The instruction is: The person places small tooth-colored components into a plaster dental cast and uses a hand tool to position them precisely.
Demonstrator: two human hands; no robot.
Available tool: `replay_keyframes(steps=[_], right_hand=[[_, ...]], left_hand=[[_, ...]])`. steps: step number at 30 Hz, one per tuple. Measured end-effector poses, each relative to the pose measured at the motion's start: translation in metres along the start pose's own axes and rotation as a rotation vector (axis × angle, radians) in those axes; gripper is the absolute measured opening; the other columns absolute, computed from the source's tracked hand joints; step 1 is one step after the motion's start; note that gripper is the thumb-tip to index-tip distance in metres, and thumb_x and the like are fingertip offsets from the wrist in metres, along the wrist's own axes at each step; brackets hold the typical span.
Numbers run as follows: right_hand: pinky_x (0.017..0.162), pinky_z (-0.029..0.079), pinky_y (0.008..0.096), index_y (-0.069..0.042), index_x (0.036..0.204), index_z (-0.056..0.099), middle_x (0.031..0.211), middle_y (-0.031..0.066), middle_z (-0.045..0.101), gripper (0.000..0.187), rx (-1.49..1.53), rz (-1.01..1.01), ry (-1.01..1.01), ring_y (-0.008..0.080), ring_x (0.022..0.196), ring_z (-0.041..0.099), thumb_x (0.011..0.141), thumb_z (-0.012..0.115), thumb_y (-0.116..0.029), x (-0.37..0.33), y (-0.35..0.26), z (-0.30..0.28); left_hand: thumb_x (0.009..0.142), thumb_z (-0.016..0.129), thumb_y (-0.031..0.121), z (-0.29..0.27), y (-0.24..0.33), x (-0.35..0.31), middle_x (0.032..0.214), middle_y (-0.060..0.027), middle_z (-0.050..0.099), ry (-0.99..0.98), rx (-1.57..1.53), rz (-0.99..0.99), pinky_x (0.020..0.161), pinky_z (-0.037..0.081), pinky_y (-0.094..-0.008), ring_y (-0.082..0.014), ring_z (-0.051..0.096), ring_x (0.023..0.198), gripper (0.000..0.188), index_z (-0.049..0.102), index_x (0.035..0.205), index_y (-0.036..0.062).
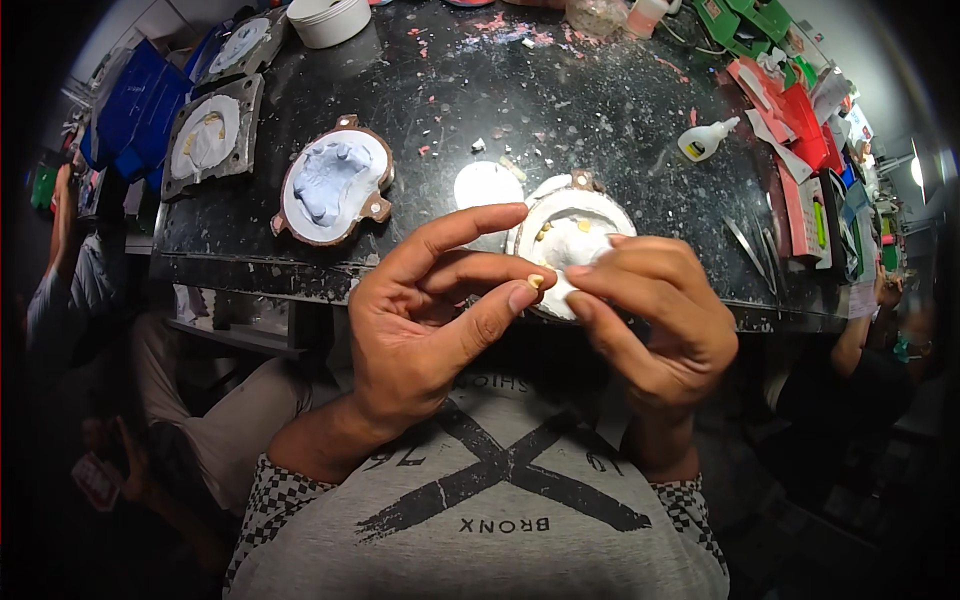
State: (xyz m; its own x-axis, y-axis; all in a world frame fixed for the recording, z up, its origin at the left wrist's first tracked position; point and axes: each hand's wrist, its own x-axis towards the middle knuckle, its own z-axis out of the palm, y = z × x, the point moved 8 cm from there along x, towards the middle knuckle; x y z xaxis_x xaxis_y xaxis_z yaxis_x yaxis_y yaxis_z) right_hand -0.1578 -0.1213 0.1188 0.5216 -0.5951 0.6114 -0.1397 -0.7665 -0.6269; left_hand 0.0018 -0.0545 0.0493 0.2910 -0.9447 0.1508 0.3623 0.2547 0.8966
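In front of my chest, my left hand [410,320] pinches a small cream-coloured artificial tooth [536,281] between thumb and fingertip, its index finger raised above. My right hand [670,325] is close beside it, with fingertips drawn together and slightly blurred. Whatever those fingertips hold, if anything, cannot be made out. Just beyond both hands, at the table's near edge, lies a round dental flask half with a white plaster mould [600,205]. Several yellowish teeth [544,232] sit in its hollow, and my hands cover part of it. A white disc [488,186] lies beside the mould.
Left on the black table [430,120] is another flask half with blue-grey plaster [325,185]; farther left, a square metal flask [212,140]. A white dropper bottle [706,140] and metal tweezers [745,246] lie right. Plaster crumbs dot the surface. Other people sit at both sides.
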Motion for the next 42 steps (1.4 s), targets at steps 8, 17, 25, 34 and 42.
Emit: replay_keyframes(steps=[8, 17, 25, 34, 42], right_hand=[[0.079, 0.056, 0.0322, -0.005, 0.101, 0.083, 0.092, 0.0048, 0.076, 0.03, 0.033, -0.022, -0.055, 0.0214, 0.085, 0.071, 0.072, 0.087, 0.003, -0.001, 0.004, 0.005], [0.112, 0.047, 0.0522, -0.007, 0.097, 0.081, 0.093, 0.0036, 0.074, 0.028, -0.238, -0.153, 0.027, 0.022, 0.09, 0.07, 0.069, 0.085, -0.002, -0.019, -0.004, -0.006], [0.12, 0.037, 0.0531, -0.005, 0.092, 0.079, 0.09, 0.0028, 0.076, 0.01, -0.298, 0.263, 0.162, 0.0151, 0.087, 0.071, 0.084, 0.082, -0.003, -0.051, 0.076, -0.105], [0.124, 0.03, 0.0536, -0.015, 0.087, 0.078, 0.083, -0.0039, 0.07, 0.013, -0.737, 0.009, -0.218, 0.0141, 0.084, 0.069, 0.077, 0.084, -0.008, -0.035, 0.062, -0.068], [0.125, 0.028, 0.0545, -0.015, 0.087, 0.077, 0.083, -0.0054, 0.07, 0.013, -0.766, -0.039, -0.291, 0.0136, 0.085, 0.069, 0.078, 0.084, -0.01, -0.027, 0.06, -0.052]], left_hand=[[0.096, 0.07, -0.009, 0.013, 0.016, -0.007, 0.116, -0.0181, 0.078, -0.083, 0.426, 0.228, 0.102, 0.053, -0.029, -0.0158, 0.073, 0.108, 0.057, 0.051, 0.15, -0.011], [0.091, 0.072, -0.014, 0.032, 0.014, -0.008, 0.125, -0.0244, 0.073, -0.172, 0.63, 0.465, 0.091, 0.06, -0.0319, -0.0246, 0.077, 0.104, 0.058, 0.054, 0.146, -0.0127], [0.099, 0.062, -0.007, -0.028, 0.022, 0.01, 0.135, -0.0227, 0.068, 0.141, 0.524, 0.472, 0.101, 0.058, -0.0355, -0.0229, 0.074, 0.109, 0.04, 0.056, 0.138, -0.0123], [0.099, 0.063, -0.008, -0.038, 0.01, 0.009, 0.105, -0.0175, 0.077, 0.114, 0.6, 0.438, 0.092, 0.056, -0.0314, -0.02, 0.074, 0.094, 0.021, 0.072, 0.118, -0.0089], [0.097, 0.064, -0.008, -0.044, 0.009, 0.01, 0.098, -0.0164, 0.077, 0.112, 0.574, 0.445, 0.085, 0.054, -0.0312, -0.0201, 0.073, 0.09, 0.02, 0.074, 0.114, -0.0085]])
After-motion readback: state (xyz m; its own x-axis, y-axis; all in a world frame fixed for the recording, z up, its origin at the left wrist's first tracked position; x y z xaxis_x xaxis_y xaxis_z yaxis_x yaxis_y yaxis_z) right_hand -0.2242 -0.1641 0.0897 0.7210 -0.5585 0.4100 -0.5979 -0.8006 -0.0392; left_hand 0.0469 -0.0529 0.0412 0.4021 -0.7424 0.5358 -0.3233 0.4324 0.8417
